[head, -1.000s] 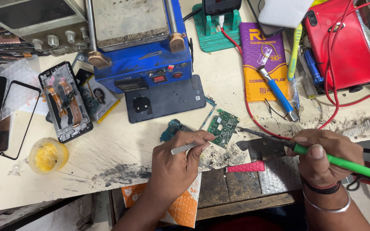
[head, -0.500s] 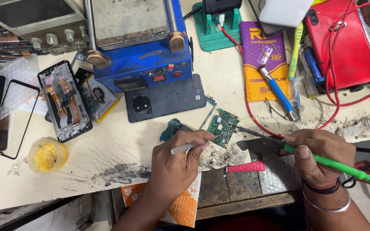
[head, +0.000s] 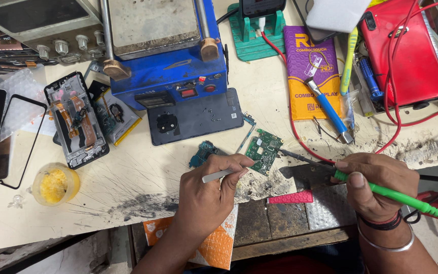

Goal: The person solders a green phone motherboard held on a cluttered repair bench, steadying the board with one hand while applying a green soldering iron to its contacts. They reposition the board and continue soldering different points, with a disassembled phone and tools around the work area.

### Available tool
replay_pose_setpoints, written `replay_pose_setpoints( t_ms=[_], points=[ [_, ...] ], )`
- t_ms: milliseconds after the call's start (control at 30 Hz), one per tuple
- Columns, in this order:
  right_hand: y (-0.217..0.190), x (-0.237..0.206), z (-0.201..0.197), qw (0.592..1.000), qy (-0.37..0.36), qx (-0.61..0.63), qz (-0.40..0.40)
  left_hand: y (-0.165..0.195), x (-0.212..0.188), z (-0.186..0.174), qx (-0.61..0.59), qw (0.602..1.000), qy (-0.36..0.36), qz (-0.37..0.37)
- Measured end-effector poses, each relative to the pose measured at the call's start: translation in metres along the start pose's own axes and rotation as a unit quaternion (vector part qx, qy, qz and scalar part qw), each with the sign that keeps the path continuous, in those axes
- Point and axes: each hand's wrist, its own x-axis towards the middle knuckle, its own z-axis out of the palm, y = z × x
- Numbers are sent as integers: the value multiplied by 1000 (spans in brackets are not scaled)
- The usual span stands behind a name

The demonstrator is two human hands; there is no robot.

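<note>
Your left hand (head: 214, 195) is closed around a pair of metal tweezers (head: 224, 174) whose tips reach the near edge of the small green circuit board (head: 263, 150), while your right hand (head: 378, 185) grips a green-handled soldering iron (head: 396, 195) with its dark tip (head: 300, 157) just beside the board's right side. The board is a bare, irregular piece studded with tiny components, lying flat on the scratched, soot-marked table (head: 128, 172). Beyond it lie a dark phone back cover (head: 196, 116) and a blue heating machine (head: 163, 50), with an opened phone frame (head: 75, 119) and a yellow paste jar (head: 55, 183) off to your left.
</note>
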Motion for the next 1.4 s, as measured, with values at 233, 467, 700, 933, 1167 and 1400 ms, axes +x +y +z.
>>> replay_pose_setpoints(
  t_ms=[233, 467, 700, 933, 1167, 1400],
  points=[
    [-1, -1, -1, 1000, 0, 1, 7, 0, 0, 0, -2, 1000, -4, -4],
    [-1, 0, -1, 1000, 6, -7, 6, 1, 1, 0, 13, 1000, 3, 7],
    [-1, -1, -1, 1000, 3, 2, 8, 0, 0, 0, 4, 1000, -7, -8],
    [-1, -1, -1, 1000, 3, 5, 10, -1, 0, 0, 3, 1000, -7, -1],
    [-5, -2, 3, 998, 55, 1, 31, -1, 0, 0, 8, 1000, -6, -3],
    [-2, -6, 4, 997, 68, -5, 40, 0, 0, 0, -12, 1000, -2, 1]
  ],
)
